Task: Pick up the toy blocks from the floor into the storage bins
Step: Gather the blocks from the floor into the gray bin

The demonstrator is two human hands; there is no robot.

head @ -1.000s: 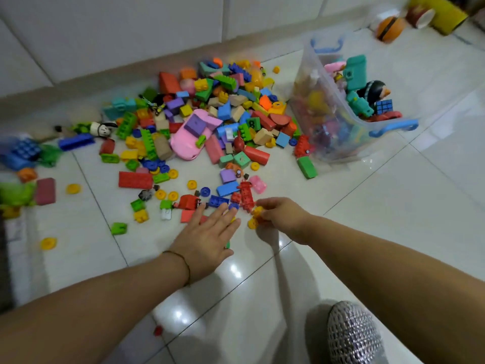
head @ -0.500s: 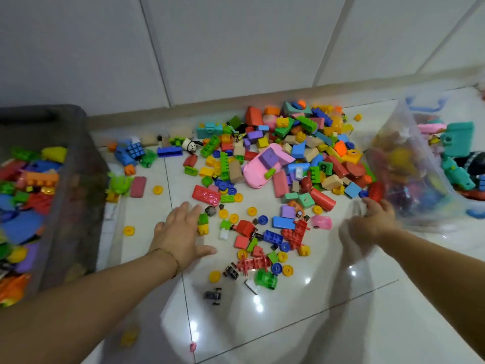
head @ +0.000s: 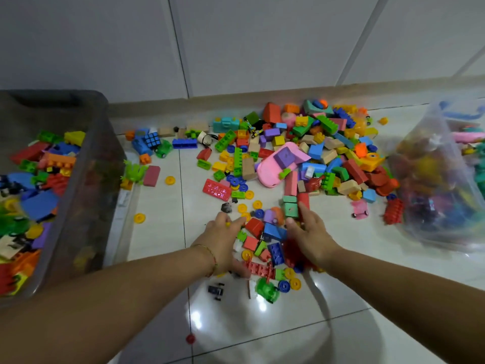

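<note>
Two bare hands bracket a small heap of toy blocks [head: 273,231] on a white tiled floor [head: 162,232]. The left hand [head: 223,243], a thin bracelet [head: 210,256] at its wrist, stands at the heap's 9 o'clock with its fingers bent inward against the blocks; blur hides whether they pinch anything. The right hand [head: 312,236] sits at the heap's 3 o'clock, fingers [head: 301,214] straight and pointing to 12 o'clock. Their tips touch a green block [head: 290,210] and a red bar [head: 303,200] whose long axis also runs 12 to 6.

Within the heap, a blue studded brick [head: 275,253] lies lengthwise roughly 11 to 5 between the two palms. A red ladder-like piece [head: 258,269] stretches 9 to 3 along the heap's 6 o'clock edge, just beside the left hand, and a green toy car [head: 267,288] rests just past it.

The main pile of blocks [head: 328,153], a pink toy car [head: 267,174] on its near side, spreads along the wall base at 12 to 1 o'clock from the hands. A dark storage bin [head: 86,193], part-filled with blocks, stands at 9 o'clock; a clear bin [head: 446,219], blurred, stands at 3 o'clock.
</note>
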